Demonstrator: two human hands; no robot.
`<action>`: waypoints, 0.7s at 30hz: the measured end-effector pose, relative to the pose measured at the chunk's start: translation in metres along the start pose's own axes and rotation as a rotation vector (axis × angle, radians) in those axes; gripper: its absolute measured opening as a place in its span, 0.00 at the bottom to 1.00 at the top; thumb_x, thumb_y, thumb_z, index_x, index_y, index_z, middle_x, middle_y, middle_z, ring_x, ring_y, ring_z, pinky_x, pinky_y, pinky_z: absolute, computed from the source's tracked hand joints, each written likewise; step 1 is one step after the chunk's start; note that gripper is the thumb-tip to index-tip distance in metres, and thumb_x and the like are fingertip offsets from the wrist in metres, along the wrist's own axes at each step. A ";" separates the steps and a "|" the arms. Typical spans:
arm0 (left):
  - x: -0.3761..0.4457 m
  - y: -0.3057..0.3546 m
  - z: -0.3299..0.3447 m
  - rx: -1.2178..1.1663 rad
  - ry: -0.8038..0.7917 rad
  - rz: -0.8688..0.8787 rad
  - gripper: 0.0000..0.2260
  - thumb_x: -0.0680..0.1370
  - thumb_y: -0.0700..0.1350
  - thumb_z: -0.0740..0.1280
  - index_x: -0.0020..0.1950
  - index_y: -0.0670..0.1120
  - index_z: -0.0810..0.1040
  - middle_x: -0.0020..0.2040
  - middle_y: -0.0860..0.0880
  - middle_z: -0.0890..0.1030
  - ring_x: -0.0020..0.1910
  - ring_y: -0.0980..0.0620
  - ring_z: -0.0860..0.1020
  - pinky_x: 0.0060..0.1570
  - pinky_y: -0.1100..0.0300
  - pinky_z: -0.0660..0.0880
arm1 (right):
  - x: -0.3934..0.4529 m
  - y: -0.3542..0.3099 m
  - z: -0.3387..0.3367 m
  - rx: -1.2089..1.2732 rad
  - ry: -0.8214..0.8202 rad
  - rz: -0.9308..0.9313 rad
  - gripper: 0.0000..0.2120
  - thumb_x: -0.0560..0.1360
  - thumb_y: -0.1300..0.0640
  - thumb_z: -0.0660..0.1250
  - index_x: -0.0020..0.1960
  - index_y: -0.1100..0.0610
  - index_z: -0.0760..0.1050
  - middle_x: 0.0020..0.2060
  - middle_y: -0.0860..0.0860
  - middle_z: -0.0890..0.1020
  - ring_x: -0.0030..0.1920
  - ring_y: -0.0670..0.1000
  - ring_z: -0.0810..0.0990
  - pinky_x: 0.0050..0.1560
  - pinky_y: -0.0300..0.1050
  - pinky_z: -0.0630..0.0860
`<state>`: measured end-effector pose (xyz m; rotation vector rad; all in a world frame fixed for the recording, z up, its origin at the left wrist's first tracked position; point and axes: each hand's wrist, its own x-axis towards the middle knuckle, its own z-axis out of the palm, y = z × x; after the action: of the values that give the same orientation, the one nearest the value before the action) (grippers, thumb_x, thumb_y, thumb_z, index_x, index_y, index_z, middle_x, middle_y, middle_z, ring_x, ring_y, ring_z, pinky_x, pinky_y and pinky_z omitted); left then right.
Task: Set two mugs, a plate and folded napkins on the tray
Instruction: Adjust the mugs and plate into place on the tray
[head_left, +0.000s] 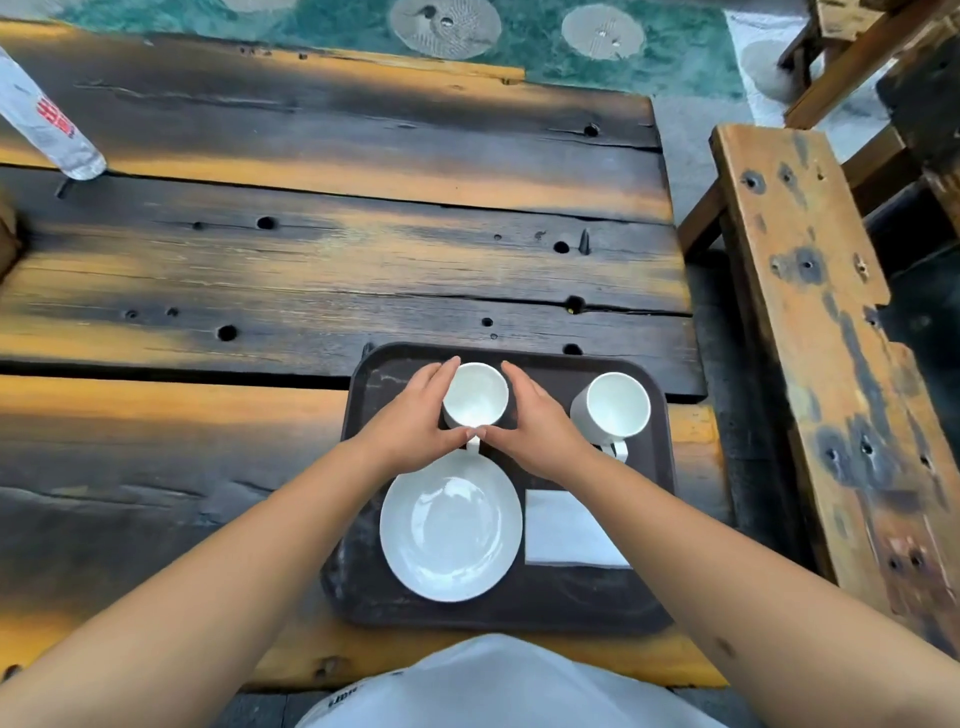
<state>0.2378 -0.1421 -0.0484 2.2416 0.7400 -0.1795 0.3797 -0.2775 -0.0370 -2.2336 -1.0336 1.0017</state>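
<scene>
Bench (810, 322) rt of tray (519, 608)

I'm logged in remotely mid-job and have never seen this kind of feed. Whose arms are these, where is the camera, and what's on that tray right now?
There is no machine: a person works bare-handed, and the single camera sits on their head, looking forward and down. The left hand and right hand cup the left mug from either side, thumbs meeting near its handle. On the dark tray also stand a second mug, a white plate and a folded napkin. The tray rests on a wooden table.
</scene>
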 end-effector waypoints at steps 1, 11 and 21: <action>0.004 -0.001 0.001 -0.027 -0.017 0.002 0.43 0.74 0.58 0.71 0.80 0.53 0.48 0.79 0.51 0.55 0.76 0.50 0.58 0.71 0.55 0.62 | 0.004 0.000 0.000 0.006 -0.016 0.003 0.45 0.71 0.45 0.74 0.78 0.51 0.51 0.76 0.50 0.61 0.73 0.53 0.64 0.72 0.48 0.63; 0.017 -0.014 0.012 -0.242 -0.030 -0.079 0.40 0.72 0.52 0.75 0.76 0.61 0.55 0.73 0.53 0.70 0.68 0.52 0.69 0.60 0.60 0.67 | 0.013 0.009 0.002 0.052 -0.047 -0.004 0.37 0.73 0.51 0.73 0.74 0.42 0.56 0.64 0.51 0.76 0.51 0.52 0.80 0.57 0.52 0.77; 0.013 -0.009 0.022 -0.357 -0.006 -0.130 0.39 0.72 0.50 0.76 0.74 0.66 0.56 0.70 0.55 0.71 0.63 0.57 0.69 0.57 0.61 0.67 | 0.007 0.015 0.002 0.103 -0.047 -0.003 0.36 0.73 0.52 0.73 0.73 0.40 0.56 0.66 0.49 0.74 0.52 0.51 0.80 0.56 0.52 0.77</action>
<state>0.2456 -0.1471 -0.0736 1.8561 0.8434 -0.1070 0.3882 -0.2803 -0.0508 -2.1346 -0.9824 1.0865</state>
